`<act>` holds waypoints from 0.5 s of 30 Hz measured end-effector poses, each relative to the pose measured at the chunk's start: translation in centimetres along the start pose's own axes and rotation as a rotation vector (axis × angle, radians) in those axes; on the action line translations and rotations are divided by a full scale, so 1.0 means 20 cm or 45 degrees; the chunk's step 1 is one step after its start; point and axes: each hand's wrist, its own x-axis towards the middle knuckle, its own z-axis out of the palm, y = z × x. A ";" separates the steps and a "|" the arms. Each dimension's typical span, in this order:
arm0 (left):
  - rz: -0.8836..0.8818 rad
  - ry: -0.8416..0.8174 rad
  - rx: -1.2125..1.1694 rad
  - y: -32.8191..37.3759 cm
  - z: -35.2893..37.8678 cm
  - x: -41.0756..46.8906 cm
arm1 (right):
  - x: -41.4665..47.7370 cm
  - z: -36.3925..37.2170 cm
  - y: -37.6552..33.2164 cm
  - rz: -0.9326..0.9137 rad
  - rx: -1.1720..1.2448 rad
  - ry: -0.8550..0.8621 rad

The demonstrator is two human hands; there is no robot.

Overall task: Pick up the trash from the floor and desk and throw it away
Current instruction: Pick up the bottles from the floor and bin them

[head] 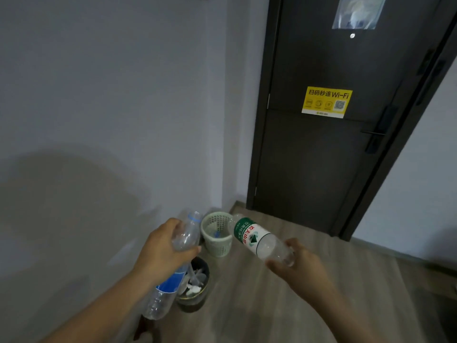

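My left hand (164, 248) grips a clear plastic bottle with a blue label (170, 280), its capped neck pointing up and away from me. My right hand (300, 267) holds a clear bottle with a green and red label (257, 240) by one end; the bottle's other end points toward a pale green lattice bin (215, 237). That bin stands on the floor against the wall, between and beyond the two bottles. A dark round bin (197, 288) with white scraps and clear plastic inside stands closer to me, partly hidden behind my left hand's bottle.
A dark door (321, 149) with a yellow Wi-Fi sticker (327, 102) stands shut ahead on the right. A grey wall (111, 120) runs along the left. Wood-look floor (321, 243) stretches between the bins and the door.
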 end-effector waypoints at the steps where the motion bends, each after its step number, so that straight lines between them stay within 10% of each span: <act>1: 0.008 0.022 0.011 0.01 0.04 0.09 | 0.10 -0.01 0.01 0.002 -0.007 0.002; 15: -0.091 0.058 0.140 -0.34 0.43 1.29 | 1.33 0.19 0.04 0.137 -0.060 -0.192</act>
